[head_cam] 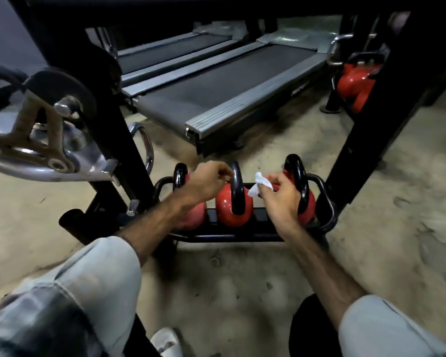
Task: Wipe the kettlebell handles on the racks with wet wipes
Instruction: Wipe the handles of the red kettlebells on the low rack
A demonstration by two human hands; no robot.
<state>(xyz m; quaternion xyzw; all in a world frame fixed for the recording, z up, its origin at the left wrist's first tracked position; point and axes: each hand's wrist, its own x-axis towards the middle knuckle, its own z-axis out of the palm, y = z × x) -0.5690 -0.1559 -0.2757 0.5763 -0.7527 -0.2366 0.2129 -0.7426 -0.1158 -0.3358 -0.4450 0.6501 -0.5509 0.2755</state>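
Right hand (278, 194) pinches the wet wipe (262, 186) just beside the middle kettlebell (233, 202) on the floor rack (327, 202); left hand (207, 180), fingers curled, touches its handle (237, 184).

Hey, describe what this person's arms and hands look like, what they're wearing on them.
Both forearms are bare. The left hand and right hand wear no gloves. Light grey-blue sleeves are pushed up toward the elbows: the left sleeve and right sleeve. No watch or wristband shows.
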